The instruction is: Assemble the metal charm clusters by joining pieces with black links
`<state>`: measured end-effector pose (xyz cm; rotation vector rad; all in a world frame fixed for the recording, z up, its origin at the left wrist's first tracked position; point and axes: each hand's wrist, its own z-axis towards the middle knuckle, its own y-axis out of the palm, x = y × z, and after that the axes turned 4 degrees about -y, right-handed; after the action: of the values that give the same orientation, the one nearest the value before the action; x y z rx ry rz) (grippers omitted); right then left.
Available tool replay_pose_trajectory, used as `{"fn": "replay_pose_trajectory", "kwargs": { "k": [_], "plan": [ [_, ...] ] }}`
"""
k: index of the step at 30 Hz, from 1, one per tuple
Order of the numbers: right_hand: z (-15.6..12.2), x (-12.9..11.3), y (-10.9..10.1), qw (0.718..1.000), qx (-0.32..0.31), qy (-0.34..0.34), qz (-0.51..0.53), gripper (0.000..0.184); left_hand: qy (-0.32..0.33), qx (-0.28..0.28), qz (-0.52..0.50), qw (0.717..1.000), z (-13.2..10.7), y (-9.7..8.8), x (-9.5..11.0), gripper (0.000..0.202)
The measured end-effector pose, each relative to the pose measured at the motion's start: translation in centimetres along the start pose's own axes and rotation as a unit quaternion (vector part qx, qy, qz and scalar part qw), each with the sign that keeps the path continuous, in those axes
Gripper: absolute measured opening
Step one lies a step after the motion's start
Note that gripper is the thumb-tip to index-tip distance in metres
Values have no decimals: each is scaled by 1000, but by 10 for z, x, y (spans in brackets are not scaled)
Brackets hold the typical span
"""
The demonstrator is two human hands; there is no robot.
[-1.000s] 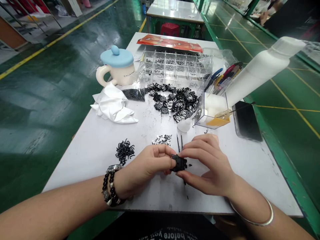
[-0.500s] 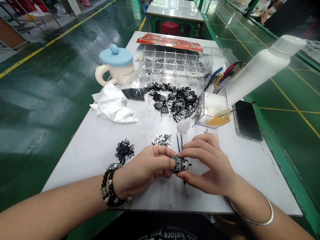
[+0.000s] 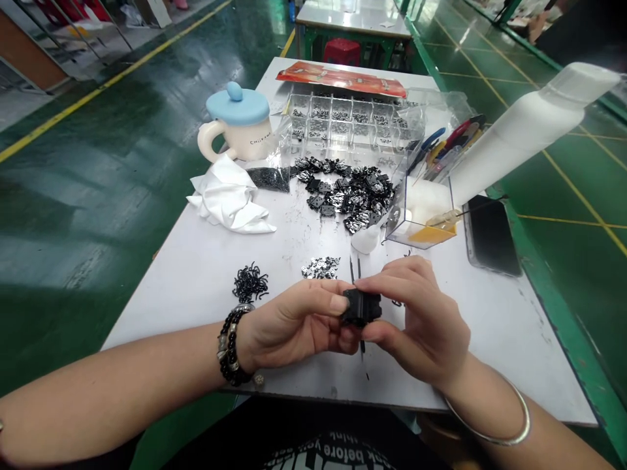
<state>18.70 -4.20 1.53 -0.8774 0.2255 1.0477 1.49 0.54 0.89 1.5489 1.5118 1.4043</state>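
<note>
On the far left, a beaded bracelet (image 3: 230, 346) circled the wrist of the left hand (image 3: 294, 323), whose fingers and thumb were closed narrowly on a small black hinge (image 3: 361, 308). The hinge sat between both hands, just above the near table edge, and the right hand (image 3: 421, 326) pinched its other side, with a metal bangle (image 3: 490, 424) on that wrist.

Beyond the left hand lay a pile of black pins (image 3: 250, 282), and further off were a white cloth (image 3: 228, 199), a mug with a blue lid (image 3: 238, 127) and a bag of black pieces (image 3: 269, 177). Straight ahead of the hands sat a small heap of silver parts (image 3: 321, 267), then a larger heap of hinges (image 3: 345, 192) and a compartment box (image 3: 347, 117). Beyond the right hand stood a clear box (image 3: 416, 219), with pliers (image 3: 453, 140) behind it. A white bottle (image 3: 529, 130) leaned above it, and a phone (image 3: 492, 235) lay to its right.
</note>
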Motion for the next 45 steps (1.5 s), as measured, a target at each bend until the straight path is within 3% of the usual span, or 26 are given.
{"fn": "replay_pose_trajectory", "kwargs": {
  "k": [4, 14, 21, 29, 34, 38, 40, 42, 45],
  "plan": [
    [-2, -2, 2, 997, 0, 42, 67, 25, -13, -29, -31, 999, 0, 0, -5, 25],
    [-2, -3, 2, 978, -3, 114, 177, 19, -44, 1, -34, 998, -1, 5, -7, 24],
    [-1, -3, -1, 962, -9, 156, 223, 19, -31, 10, 8, 999, -2, 3, -8, 22],
    [-1, 0, 1, 962, -5, 148, 227, 19, -14, -1, 21, 1000, -2, 4, -7, 21],
    [-2, 3, -8, 970, -61, 106, 209, 23, 39, 50, 122, 991, -3, 4, -3, 24],
    [-2, 5, -18, 986, -125, 10, 114, 25, 113, 87, 307, 941, -11, 3, 1, 19],
    [-3, 6, -20, 989, -126, -37, 65, 24, 167, 104, 424, 884, -16, 4, 2, 18],
    [-5, 7, -18, 989, -119, -74, 37, 24, 227, 107, 531, 809, -20, 6, 2, 20],
    [-6, 6, -15, 987, -110, -115, 11, 24, 284, 98, 628, 718, -24, 8, 1, 28]
  ]
}}
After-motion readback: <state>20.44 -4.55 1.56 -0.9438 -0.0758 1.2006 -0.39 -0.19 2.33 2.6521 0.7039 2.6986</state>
